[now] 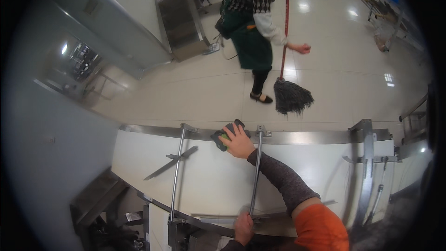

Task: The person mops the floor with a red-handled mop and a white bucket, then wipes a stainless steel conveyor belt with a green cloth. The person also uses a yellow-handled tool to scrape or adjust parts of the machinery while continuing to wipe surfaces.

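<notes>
My right hand (239, 144) reaches across a white conveyor belt (218, 172) to its far metal edge. Its fingers spread over a bunched dark grey cloth (222, 140) with a green patch, gripping it against the edge. My left hand (243, 229) is closed at the belt's near side, by the lower end of a metal crossbar (256, 183); what its fingers hold is hidden. My right forearm, in a dark sleeve under orange, passes over the belt to the right of that bar.
A second crossbar (177, 176) carries a slanted metal strip (155, 169). On the right, a metal arch (367, 172) spans the belt. Beyond the conveyor a person in a dark green apron (253, 46) stands with a grey string mop (292, 96). A steel cabinet (181, 23) is behind.
</notes>
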### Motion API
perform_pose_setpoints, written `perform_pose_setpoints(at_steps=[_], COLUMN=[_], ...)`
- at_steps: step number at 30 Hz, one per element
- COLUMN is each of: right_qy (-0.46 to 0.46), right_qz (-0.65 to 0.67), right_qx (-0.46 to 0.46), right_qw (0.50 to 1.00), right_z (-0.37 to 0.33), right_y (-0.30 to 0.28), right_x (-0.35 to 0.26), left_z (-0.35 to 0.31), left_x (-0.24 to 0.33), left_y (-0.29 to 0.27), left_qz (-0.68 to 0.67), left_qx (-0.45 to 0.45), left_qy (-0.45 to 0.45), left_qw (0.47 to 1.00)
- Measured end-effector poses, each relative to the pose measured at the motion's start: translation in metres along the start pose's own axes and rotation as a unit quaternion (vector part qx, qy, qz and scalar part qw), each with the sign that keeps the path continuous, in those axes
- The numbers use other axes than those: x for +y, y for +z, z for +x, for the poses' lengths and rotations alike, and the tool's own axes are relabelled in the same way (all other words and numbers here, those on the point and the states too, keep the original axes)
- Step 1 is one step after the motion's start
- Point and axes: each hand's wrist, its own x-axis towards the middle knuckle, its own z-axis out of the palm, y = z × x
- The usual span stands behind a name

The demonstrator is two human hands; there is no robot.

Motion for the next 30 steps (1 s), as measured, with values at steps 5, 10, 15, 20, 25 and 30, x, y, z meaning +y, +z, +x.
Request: perform_pose_setpoints(at_steps=[5, 10, 15, 20, 25, 30], right_qy=[0.012, -0.059, -0.066, 0.069, 0.319, 0.274], right_qz=[0.022, 0.029, 0.021, -0.072, -0.182, -0.162], right_qx=[0.049, 0.057, -0.044, -0.07, -0.075, -0.135], right_qw=[0.998, 0.996, 0.997, 0.992, 0.927, 0.938], right_z=[0.012, -0.036, -0.109, -0.204, -0.241, -0.263], right_y=[0.011, 0.001, -0.077, -0.143, -0.202, -0.206], right_x=[0.003, 0.008, 0.034, 0.114, 0.106, 0.044], left_z=[0.004, -0.001, 0.0, 0.001, 0.004, 0.002], left_x=[0.003, -0.001, -0.004, -0.001, 0.002, -0.003], left_y=[0.003, 0.003, 0.005, 0.004, 0.001, 0.002], left_qz=[0.0, 0.044, 0.064, 0.172, 0.051, 0.014], left_qx=[-0.003, -0.026, -0.022, -0.06, -0.031, -0.001], left_qy=[-0.056, -0.028, -0.015, 0.048, 0.007, 0.022], left_qw=[0.998, 0.998, 0.998, 0.982, 0.998, 1.0])
